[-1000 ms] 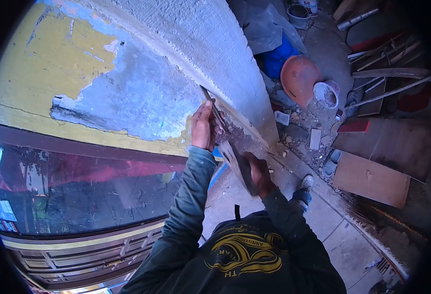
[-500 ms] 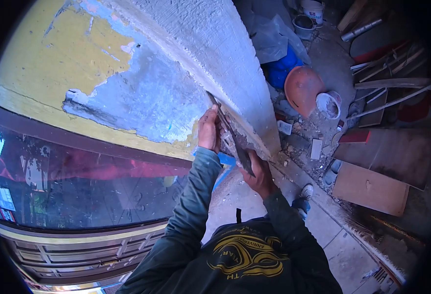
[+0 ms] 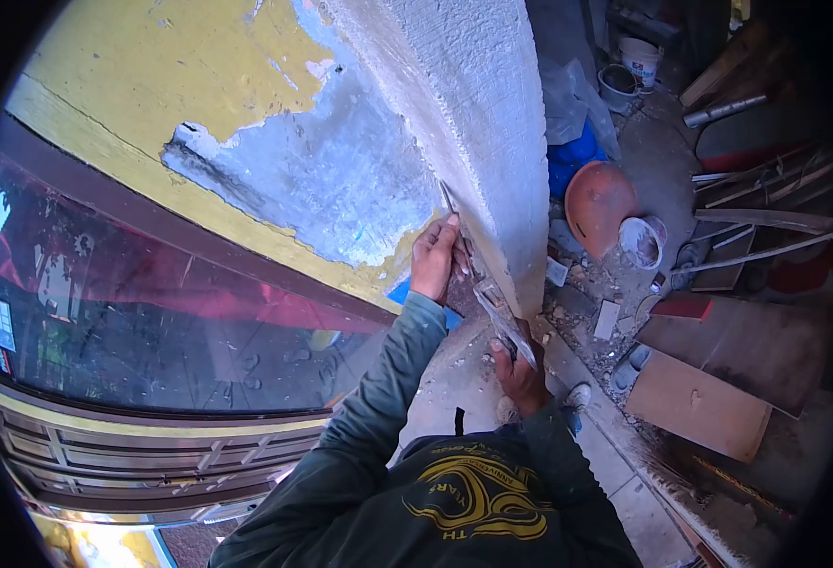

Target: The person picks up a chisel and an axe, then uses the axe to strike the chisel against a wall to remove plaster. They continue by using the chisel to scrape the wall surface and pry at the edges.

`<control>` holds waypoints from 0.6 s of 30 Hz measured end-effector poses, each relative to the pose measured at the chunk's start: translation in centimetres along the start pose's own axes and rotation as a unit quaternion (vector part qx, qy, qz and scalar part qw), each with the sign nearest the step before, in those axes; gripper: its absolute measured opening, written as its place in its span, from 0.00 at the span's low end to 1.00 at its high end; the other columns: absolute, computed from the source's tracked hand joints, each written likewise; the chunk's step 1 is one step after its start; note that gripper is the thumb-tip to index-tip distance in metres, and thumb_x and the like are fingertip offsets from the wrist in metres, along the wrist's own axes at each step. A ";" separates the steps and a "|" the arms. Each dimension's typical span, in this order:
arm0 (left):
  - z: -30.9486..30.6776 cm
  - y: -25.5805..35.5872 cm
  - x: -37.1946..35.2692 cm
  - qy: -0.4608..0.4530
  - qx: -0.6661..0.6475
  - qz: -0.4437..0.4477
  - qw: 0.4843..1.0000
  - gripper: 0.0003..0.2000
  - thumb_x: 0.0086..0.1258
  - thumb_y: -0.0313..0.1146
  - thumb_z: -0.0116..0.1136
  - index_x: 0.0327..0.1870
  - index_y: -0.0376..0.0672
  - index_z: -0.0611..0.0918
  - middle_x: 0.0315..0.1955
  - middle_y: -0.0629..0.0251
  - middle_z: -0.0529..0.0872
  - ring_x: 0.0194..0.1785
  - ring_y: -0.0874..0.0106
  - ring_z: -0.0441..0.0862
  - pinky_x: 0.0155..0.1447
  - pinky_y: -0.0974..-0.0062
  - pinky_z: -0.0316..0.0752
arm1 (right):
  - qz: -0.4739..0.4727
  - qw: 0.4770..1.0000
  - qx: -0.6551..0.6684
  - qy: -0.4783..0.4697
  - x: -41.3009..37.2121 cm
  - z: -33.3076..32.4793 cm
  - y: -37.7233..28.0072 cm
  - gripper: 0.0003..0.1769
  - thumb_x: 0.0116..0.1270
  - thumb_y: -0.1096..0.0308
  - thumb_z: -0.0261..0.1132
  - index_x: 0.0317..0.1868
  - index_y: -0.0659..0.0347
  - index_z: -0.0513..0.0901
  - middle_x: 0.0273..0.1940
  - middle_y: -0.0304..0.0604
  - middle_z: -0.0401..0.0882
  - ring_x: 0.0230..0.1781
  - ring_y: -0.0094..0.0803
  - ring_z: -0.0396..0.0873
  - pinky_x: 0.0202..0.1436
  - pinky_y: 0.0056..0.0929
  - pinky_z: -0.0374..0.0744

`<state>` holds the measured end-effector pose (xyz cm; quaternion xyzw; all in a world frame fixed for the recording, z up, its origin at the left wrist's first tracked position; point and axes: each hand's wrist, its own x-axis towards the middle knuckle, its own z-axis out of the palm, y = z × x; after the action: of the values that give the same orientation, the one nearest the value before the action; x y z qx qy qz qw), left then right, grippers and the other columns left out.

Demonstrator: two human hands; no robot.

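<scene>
My left hand (image 3: 432, 257) is closed round a thin tool (image 3: 447, 197), whose narrow dark tip touches the edge of the rough white wall (image 3: 492, 114). Lower and to the right, my right hand (image 3: 522, 374) grips a flat tool (image 3: 507, 327) with pale, wet-looking material on its face. That flat tool slants up towards my left hand, near the bottom of the wall edge. Beside my left hand lies a bare grey patch (image 3: 322, 170) bordered by peeling yellow paint (image 3: 179, 66).
A dark window (image 3: 170, 331) fills the left side. On the right are an orange basin (image 3: 600, 204), a white bucket (image 3: 642, 241), boards (image 3: 700, 398), wood strips (image 3: 767, 220) and rubble. A shoe (image 3: 578, 396) shows below my right hand.
The view has shifted, moving the wall and floor items in the frame. The flat tool in my right hand has turned from its dark edge to show its pale, coated face.
</scene>
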<state>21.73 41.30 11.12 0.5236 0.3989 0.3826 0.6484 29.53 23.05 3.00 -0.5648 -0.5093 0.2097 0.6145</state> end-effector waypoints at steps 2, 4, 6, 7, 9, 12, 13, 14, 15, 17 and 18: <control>-0.2 0.4 0.6 0.004 0.010 0.015 1.000 0.17 0.76 0.43 0.51 0.48 0.34 0.78 0.20 0.64 0.79 0.14 0.79 0.73 0.16 0.81 0.65 | 0.003 1.000 0.008 -0.004 0.0 0.0 -0.5 0.20 0.68 0.64 0.60 0.55 0.65 0.71 0.35 0.59 0.81 0.36 0.60 0.82 0.35 0.45 0.79; -0.1 0.2 0.7 0.009 0.016 0.015 1.000 0.16 0.76 0.43 0.51 0.46 0.36 0.79 0.20 0.64 0.81 0.14 0.79 0.73 0.16 0.81 0.65 | -0.030 1.000 0.003 0.003 0.3 0.1 -0.9 0.21 0.66 0.65 0.62 0.56 0.65 0.71 0.35 0.59 0.81 0.36 0.60 0.82 0.35 0.45 0.80; -0.1 0.2 0.8 0.012 0.022 0.016 1.000 0.15 0.76 0.43 0.51 0.44 0.38 0.79 0.21 0.64 0.82 0.14 0.79 0.72 0.16 0.81 0.64 | -0.035 0.999 0.003 -0.007 0.3 0.1 -0.9 0.22 0.65 0.66 0.63 0.56 0.65 0.71 0.36 0.59 0.81 0.36 0.60 0.82 0.35 0.45 0.80; -0.1 0.3 0.8 0.014 0.018 0.017 1.000 0.16 0.76 0.43 0.52 0.45 0.35 0.79 0.21 0.64 0.81 0.14 0.79 0.72 0.16 0.81 0.64 | -0.040 0.999 0.004 -0.017 0.3 0.1 -0.9 0.23 0.64 0.67 0.64 0.57 0.65 0.70 0.37 0.59 0.81 0.36 0.60 0.82 0.35 0.45 0.80; -0.2 0.5 0.8 0.018 0.016 0.018 1.000 0.17 0.76 0.43 0.52 0.46 0.33 0.79 0.20 0.64 0.80 0.14 0.78 0.73 0.16 0.81 0.64 | -0.040 0.999 0.016 -0.020 0.3 0.4 -0.5 0.21 0.65 0.66 0.61 0.57 0.66 0.71 0.38 0.60 0.81 0.37 0.60 0.82 0.37 0.45 0.79; 0.0 0.5 1.4 0.020 -0.022 -0.003 1.000 0.16 0.75 0.42 0.53 0.42 0.34 0.79 0.20 0.63 0.80 0.14 0.78 0.72 0.15 0.81 0.64 | -0.052 0.999 -0.002 0.002 1.9 1.4 0.1 0.20 0.66 0.66 0.60 0.56 0.66 0.73 0.41 0.61 0.81 0.39 0.60 0.81 0.39 0.45 0.79; 0.2 0.2 1.7 0.040 -0.037 0.011 0.998 0.15 0.75 0.42 0.53 0.39 0.35 0.79 0.20 0.63 0.80 0.13 0.78 0.71 0.15 0.81 0.64 | -0.064 0.997 -0.032 0.025 2.5 1.6 0.1 0.19 0.66 0.67 0.61 0.55 0.66 0.73 0.41 0.61 0.81 0.39 0.61 0.80 0.39 0.46 0.78; 0.4 0.0 1.9 0.059 -0.052 0.028 0.997 0.15 0.75 0.42 0.53 0.37 0.36 0.78 0.19 0.63 0.80 0.13 0.78 0.71 0.15 0.80 0.63 | -0.031 0.999 -0.040 0.017 2.8 1.6 -0.1 0.20 0.65 0.67 0.62 0.55 0.65 0.73 0.42 0.61 0.81 0.41 0.62 0.80 0.40 0.47 0.78; 0.3 0.0 2.1 0.056 -0.052 0.030 0.997 0.15 0.75 0.42 0.53 0.37 0.36 0.78 0.19 0.63 0.80 0.13 0.78 0.71 0.15 0.80 0.63 | -0.034 0.998 -0.040 0.019 2.7 1.4 -0.1 0.20 0.65 0.67 0.62 0.55 0.65 0.73 0.42 0.61 0.81 0.41 0.62 0.80 0.40 0.47 0.78; 0.2 0.7 1.6 0.049 -0.041 -0.007 0.998 0.15 0.75 0.41 0.53 0.33 0.38 0.77 0.19 0.63 0.79 0.13 0.78 0.70 0.16 0.80 0.63 | -0.051 0.999 -0.007 0.007 2.2 1.3 0.1 0.20 0.65 0.67 0.63 0.55 0.65 0.73 0.42 0.61 0.81 0.42 0.62 0.80 0.41 0.48 0.78; 0.3 0.9 1.5 0.050 -0.041 -0.009 0.998 0.15 0.75 0.41 0.53 0.33 0.38 0.77 0.19 0.63 0.79 0.13 0.78 0.70 0.16 0.80 0.63 | -0.050 0.999 -0.007 0.007 2.1 1.4 0.4 0.20 0.65 0.67 0.63 0.55 0.65 0.73 0.42 0.61 0.81 0.42 0.62 0.80 0.41 0.48 0.78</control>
<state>22.51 42.67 11.89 0.4735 0.4195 0.4184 0.6518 29.21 25.56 3.24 -0.5444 -0.5340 0.1717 0.6237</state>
